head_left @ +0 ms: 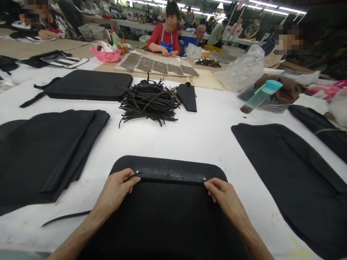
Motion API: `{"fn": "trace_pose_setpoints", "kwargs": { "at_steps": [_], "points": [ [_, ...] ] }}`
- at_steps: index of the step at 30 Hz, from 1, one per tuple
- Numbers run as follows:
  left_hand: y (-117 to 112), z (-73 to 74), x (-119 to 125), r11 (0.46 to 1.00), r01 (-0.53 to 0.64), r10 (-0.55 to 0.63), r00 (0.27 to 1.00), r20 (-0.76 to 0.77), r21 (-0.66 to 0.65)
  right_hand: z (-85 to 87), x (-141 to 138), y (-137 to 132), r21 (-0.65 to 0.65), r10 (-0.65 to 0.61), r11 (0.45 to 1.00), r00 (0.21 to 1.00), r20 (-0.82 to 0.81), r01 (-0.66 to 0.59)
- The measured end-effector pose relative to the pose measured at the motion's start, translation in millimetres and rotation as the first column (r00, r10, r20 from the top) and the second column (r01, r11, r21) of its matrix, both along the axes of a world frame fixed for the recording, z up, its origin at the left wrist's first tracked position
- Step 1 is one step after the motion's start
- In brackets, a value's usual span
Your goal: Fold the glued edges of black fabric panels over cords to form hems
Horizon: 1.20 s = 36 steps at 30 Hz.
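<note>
A large black panel (173,220) with rounded far corners lies in front of me. Near its far edge runs a shiny band (169,172) with a small white triangular mark by each hand. A thin black strip (66,217) trails out to the left from under my left wrist, and a dark line along the band's near side joins my two hands. My left hand (118,187) pinches the strip between thumb and fingers at the band's left end. At the right end, my right hand (221,191) pinches the strip's other part against the panel.
A heap of black strips (149,101) sits beyond the panel, beside a small black piece (187,96). Black sheets (46,151) are stacked left, and another black panel (292,173) lies right. Farther off are a pink basket (107,54), a teal-capped bottle (261,95) and co-workers.
</note>
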<state>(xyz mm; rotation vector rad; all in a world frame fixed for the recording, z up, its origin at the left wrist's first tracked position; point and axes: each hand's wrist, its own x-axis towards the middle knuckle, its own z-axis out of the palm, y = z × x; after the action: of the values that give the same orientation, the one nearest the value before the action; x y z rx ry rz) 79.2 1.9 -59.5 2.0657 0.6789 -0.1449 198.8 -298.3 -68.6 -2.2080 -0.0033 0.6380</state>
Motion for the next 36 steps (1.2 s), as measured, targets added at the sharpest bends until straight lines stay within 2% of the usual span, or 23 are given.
{"fn": "trace_pose_setpoints", "kwargs": {
  "at_steps": [6,11,21,36],
  "points": [
    [2,-4.5,1,0.995,0.078,-0.079,0.997,0.009,0.066,-0.9,1,-3,-0.125,0.056,0.991,0.997,0.053,-0.049],
    [2,-8.1,5,0.996,0.031,-0.030,0.999,-0.011,0.083,-9.4,2,-3,-0.213,0.046,0.977,0.996,0.075,-0.029],
    [4,-17.1,6,0.998,-0.024,0.022,1.000,0.021,0.065,-8.4,-1,2,-0.362,0.116,0.929,0.989,0.096,-0.074],
    [0,-5.6,11,0.995,-0.044,0.044,0.999,0.005,0.088,-13.4,6,-3,-0.400,0.138,0.910,0.990,0.033,-0.113]
  ]
}}
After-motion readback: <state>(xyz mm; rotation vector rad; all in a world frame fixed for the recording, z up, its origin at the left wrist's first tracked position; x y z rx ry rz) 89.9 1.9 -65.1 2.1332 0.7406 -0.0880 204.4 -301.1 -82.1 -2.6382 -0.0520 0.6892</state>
